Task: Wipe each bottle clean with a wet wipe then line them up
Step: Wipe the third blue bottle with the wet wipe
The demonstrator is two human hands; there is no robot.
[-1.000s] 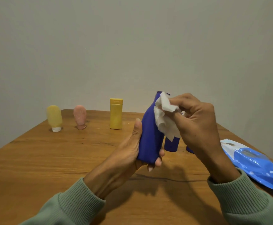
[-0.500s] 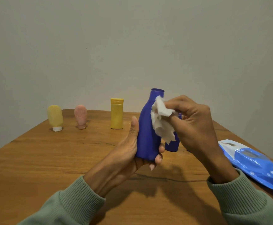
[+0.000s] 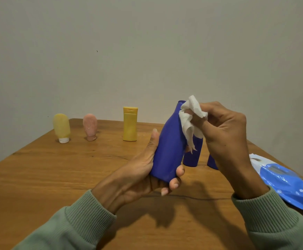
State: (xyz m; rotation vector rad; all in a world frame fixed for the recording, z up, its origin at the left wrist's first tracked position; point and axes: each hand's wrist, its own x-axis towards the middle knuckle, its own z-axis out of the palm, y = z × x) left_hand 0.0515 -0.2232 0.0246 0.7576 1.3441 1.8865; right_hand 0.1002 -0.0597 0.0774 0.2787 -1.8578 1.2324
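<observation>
Table (image 3: pixel 57 177): left hand (image 3: pixel 136 177) grips blue bottle (image 3: pixel 168 147); right hand (image 3: pixel 226 134) pinches wipe (image 3: pixel 192 114); pack (image 3: pixel 288 184) print blurred.

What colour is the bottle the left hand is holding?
Dark blue bottle, gripped by the left hand, seen in the head view.

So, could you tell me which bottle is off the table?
The big blue bottle: the left hand grips its base, the right hand holds a wet wipe to its neck; the rest stand on the table.
</observation>
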